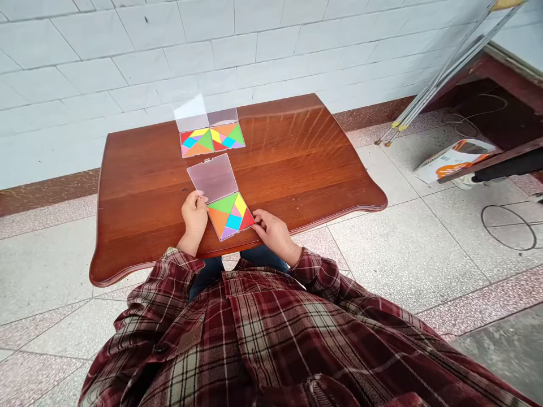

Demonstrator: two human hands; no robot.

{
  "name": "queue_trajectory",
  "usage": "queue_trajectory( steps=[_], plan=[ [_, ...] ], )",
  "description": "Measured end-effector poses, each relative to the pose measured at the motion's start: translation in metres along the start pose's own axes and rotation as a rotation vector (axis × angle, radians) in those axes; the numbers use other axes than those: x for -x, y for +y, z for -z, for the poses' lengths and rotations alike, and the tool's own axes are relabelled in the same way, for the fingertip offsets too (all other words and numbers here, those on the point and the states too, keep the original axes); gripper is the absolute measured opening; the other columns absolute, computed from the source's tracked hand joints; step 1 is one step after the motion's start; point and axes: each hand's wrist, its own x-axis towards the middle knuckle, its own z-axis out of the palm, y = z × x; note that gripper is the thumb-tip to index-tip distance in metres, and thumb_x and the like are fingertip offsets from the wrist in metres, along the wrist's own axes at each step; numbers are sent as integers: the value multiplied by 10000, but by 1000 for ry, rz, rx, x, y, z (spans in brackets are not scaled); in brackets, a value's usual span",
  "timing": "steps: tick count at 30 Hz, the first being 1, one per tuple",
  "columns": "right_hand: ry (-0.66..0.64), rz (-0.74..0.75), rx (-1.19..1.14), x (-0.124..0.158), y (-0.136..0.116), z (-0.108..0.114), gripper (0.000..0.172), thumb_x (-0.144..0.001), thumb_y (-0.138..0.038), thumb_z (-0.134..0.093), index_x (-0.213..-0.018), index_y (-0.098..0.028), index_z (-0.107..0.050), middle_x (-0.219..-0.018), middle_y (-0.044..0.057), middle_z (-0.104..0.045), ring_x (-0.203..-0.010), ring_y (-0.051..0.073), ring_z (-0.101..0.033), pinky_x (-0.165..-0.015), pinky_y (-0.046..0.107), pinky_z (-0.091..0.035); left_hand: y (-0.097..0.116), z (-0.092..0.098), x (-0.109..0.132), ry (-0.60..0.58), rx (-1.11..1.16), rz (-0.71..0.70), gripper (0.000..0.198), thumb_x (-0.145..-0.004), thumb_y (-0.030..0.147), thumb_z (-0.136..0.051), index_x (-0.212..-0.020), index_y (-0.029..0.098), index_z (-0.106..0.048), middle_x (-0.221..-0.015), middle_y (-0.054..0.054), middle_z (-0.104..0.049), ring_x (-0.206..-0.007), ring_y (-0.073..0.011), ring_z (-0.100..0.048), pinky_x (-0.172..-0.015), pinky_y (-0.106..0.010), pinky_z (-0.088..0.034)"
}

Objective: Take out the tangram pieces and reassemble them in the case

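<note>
A tangram case (232, 215) with a hinged clear lid (214, 178) lies opened near the front edge of the table. Its coloured pieces fill the square base. My left hand (195, 217) grips the case at its left side by the hinge, thumb and fingers pinched together. At the right corner, beside the red piece, my right hand (274, 233) holds the case's edge between thumb and fingers. Farther back, two more tangram cases, a left one (197, 143) and a right one (228, 137), stand side by side with their clear lids raised.
The brown wooden table (297, 164) has a curved front edge and touches the white tiled wall (275, 45). On the right, metal crutches (445, 73) lean beside a dark shelf, with a white and orange bag (453, 161) below. A cable loop (509, 226) lies on the floor.
</note>
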Motion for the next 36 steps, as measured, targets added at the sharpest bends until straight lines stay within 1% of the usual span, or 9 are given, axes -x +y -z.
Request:
queue_trajectory(
  steps=[4,9,11,14,20,23,26,33,36],
  plan=[
    [-91,-141,-235,-19,1,16,283,-813,-162,-613,-1096,-179,-616,-861,4,-695,-684,124,-608,-734,280,-491,24,-21,0,-40,61,81,155,-774,134,-482,-878,188,-583,-749,26,-602,-478,-51,-498,-472,-185,-426],
    [-232,-364,-478,-61,11,56,84,-816,-164,-613,-899,-162,-624,-587,-59,-581,-491,86,-490,-529,212,-402,50,-59,-5,-148,59,53,159,-780,93,-473,-858,185,-577,-723,31,-579,-476,-53,-522,-431,-176,-415],
    [-193,-419,-497,-81,17,71,20,-827,-149,-615,-813,-163,-616,-543,-67,-536,-465,70,-448,-480,190,-343,57,-75,-7,-183,58,55,169,-781,78,-468,-854,183,-578,-720,31,-575,-474,-53,-528,-429,-174,-422],
    [-105,-472,-516,-106,25,86,72,-841,-127,-626,-784,-166,-606,-541,-73,-504,-439,50,-397,-427,178,-263,65,-97,-10,-238,51,71,170,-793,69,-469,-862,177,-581,-727,26,-579,-474,-54,-532,-416,-172,-422],
    [-21,-462,-532,-144,47,92,173,-871,-76,-581,-724,-166,-594,-479,-94,-418,-422,42,-339,-417,164,-244,71,-122,-24,-320,11,75,195,-846,82,-460,-953,153,-606,-827,-5,-628,-506,-40,-548,-447,-156,-454],
    [14,-443,-498,-171,62,102,213,-887,-55,-547,-711,-164,-596,-450,-87,-413,-423,53,-346,-416,164,-250,68,-117,-38,-272,1,78,207,-850,109,-501,-1016,147,-618,-950,-33,-659,-543,-35,-577,-479,-157,-481],
    [103,-437,-421,-208,76,117,228,-886,-40,-540,-702,-164,-590,-439,-83,-414,-418,58,-345,-421,167,-268,63,-100,-59,-196,-14,98,214,-824,98,-522,-1005,138,-627,-945,-30,-659,-560,-44,-600,-485,-160,-472],
    [212,-473,-334,-300,94,124,247,-893,-27,-524,-693,-166,-566,-472,-70,-415,-442,64,-368,-444,171,-315,45,-33,-133,10,-188,58,131,-808,135,-523,-873,152,-636,-818,7,-649,-582,-74,-600,-529,-187,-449],
    [214,-479,-314,-335,96,115,241,-896,-41,-532,-693,-169,-556,-480,-66,-411,-442,65,-365,-448,176,-330,36,-8,-165,89,-375,-22,149,-797,95,-521,-868,151,-640,-745,15,-616,-691,-109,-593,-714,-242,-504]
  ],
)
